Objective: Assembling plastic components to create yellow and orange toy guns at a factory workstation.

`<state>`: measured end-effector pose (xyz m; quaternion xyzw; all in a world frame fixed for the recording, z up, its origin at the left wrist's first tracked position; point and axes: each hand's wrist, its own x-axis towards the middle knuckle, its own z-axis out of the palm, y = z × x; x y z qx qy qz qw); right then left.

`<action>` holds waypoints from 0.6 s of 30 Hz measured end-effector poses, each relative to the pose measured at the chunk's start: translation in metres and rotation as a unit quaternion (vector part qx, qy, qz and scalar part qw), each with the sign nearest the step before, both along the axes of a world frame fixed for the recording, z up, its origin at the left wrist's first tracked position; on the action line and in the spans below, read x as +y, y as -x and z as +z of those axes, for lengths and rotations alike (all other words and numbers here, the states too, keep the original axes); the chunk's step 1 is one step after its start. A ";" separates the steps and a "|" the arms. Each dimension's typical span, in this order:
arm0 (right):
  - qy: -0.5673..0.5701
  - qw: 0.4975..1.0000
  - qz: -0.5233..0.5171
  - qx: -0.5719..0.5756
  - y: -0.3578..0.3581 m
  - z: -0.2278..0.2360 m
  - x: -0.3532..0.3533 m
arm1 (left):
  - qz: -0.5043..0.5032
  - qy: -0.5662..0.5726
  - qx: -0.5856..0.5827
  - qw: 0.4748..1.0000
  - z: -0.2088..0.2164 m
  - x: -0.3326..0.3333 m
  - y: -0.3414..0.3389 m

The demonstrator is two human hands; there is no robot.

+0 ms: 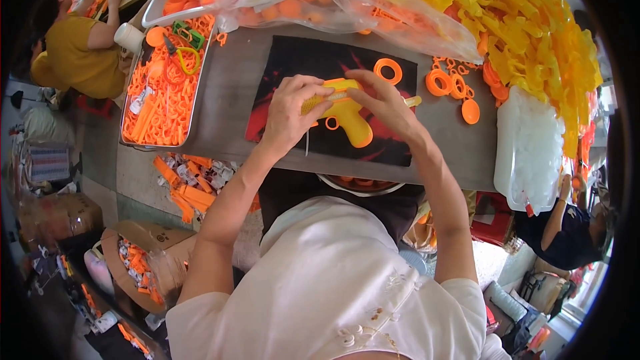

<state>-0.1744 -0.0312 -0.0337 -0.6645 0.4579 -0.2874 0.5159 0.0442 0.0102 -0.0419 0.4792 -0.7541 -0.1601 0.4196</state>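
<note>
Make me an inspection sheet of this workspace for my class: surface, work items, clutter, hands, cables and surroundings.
Surface: grey table bearing a black-and-red mat.
Work items: yellow pistol-shaped piece held over the mat; one orange ring at the mat's far right.
Clutter: tray full of small orange parts, with a yellow-handled tool on top; heap of yellow parts at upper right.
Hands: left hand and right hand both have fingers on the piece.
Cables: nothing seen that is clearly a cable.
Surroundings: person in a yellow top at left, person in dark clothing at right; open cardboard box at lower left.
</note>
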 end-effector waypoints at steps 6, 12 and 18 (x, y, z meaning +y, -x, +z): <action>-0.118 0.991 0.064 0.003 0.002 0.017 -0.023 | -0.003 -0.001 -0.010 1.000 -0.001 -0.001 -0.001; -0.082 0.995 0.048 0.041 0.008 0.000 -0.025 | -0.024 0.038 -0.012 0.999 0.000 -0.002 0.008; 0.172 0.982 -0.077 0.012 -0.021 -0.013 0.055 | -0.072 -0.150 0.023 0.986 0.019 0.018 -0.019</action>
